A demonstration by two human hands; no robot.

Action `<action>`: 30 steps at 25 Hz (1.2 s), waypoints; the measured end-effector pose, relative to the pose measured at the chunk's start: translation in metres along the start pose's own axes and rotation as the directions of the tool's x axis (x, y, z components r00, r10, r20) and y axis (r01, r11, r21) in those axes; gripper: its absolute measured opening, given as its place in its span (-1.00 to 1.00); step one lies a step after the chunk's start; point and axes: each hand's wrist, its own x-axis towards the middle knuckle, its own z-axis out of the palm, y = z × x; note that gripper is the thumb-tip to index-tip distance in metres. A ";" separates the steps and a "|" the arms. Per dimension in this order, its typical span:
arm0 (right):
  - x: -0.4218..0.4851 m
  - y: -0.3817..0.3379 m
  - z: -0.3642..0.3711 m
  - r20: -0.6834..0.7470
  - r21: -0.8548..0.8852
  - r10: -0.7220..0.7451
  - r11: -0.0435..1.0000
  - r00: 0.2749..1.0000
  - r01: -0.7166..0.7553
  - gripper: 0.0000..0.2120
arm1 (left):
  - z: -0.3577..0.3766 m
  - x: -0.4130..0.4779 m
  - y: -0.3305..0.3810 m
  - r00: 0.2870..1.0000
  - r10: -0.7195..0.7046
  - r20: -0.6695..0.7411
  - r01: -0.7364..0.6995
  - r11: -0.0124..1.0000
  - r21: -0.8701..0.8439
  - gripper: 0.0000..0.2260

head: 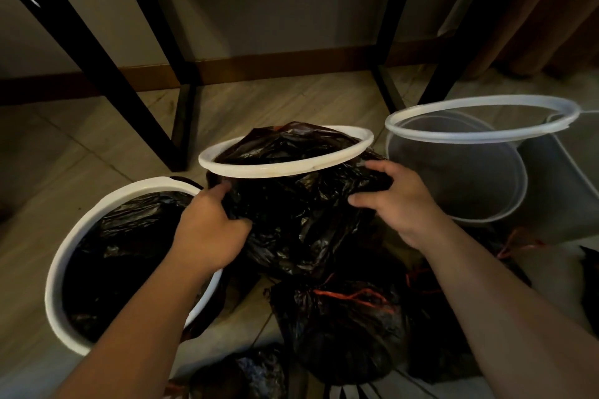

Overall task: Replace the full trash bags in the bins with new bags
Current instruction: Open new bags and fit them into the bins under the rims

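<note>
A black trash bag (301, 214) bulges through a white ring (278, 168) in the middle of the view. My left hand (210, 230) grips the bag's left side just under the ring. My right hand (398, 201) grips its right side, thumb and fingers curled into the plastic. At the lower left stands a white bin (64, 256) lined with a black bag (123, 256). A translucent bin (460, 178) on the right holds no bag, and its clear ring (479, 136) sits tilted over it. The middle bin's body is hidden by the bag.
Tied black bags with red drawstrings (350, 314) lie on the tiled floor in front of me. Black metal table legs (181, 126) rise behind the bins. A grey bin (564, 191) leans at the far right, near a curtain (551, 10).
</note>
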 end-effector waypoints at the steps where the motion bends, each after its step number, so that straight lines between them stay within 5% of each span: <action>1: 0.000 0.000 -0.001 0.059 -0.040 0.008 0.999 0.998 -0.006 -0.12 | 0.004 -0.004 -0.001 0.998 0.059 -0.011 -0.058 0.996 0.064 -0.34; 4: -0.002 -0.002 -0.004 0.056 -0.326 -0.057 0.943 0.997 0.072 0.02 | 0.018 -0.012 0.005 0.986 0.165 0.028 -0.167 0.960 0.227 -0.21; 9: -0.008 -0.003 0.004 -0.116 -0.533 -0.328 0.817 0.938 0.220 -0.65 | 0.027 0.000 0.022 0.980 0.158 0.117 -0.197 0.819 0.539 -0.51; 11: -0.006 -0.003 0.010 -0.124 -0.566 -0.364 0.790 0.923 0.235 -0.77 | 0.029 0.008 0.030 0.979 0.109 0.174 -0.195 0.758 0.622 -0.58; 15: -0.005 0.012 0.024 0.033 -0.700 -0.344 0.662 0.939 0.267 -0.42 | 0.033 0.008 0.024 0.976 0.121 0.182 -0.205 0.797 0.568 -0.65; 18: -0.009 0.036 0.027 -0.033 -0.639 -0.402 0.712 0.915 0.290 -0.41 | 0.041 -0.020 0.005 0.959 0.242 -0.150 -0.180 0.923 0.340 -0.49; 21: -0.010 0.054 0.027 -0.209 -0.459 -0.415 0.841 0.886 0.286 -0.55 | 0.058 -0.050 -0.008 0.927 0.169 -0.334 -0.125 0.981 0.149 -0.34; 25: -0.011 0.066 0.028 -0.362 -0.191 -0.225 0.968 0.905 0.164 -0.82 | 0.070 -0.066 -0.018 0.907 0.138 -0.397 -0.143 0.990 0.019 -0.26; 30: -0.010 0.070 0.033 -0.311 -0.011 -0.039 0.999 0.950 0.038 -0.73 | 0.077 -0.070 -0.031 0.903 0.282 -0.325 -0.253 0.959 0.129 -0.23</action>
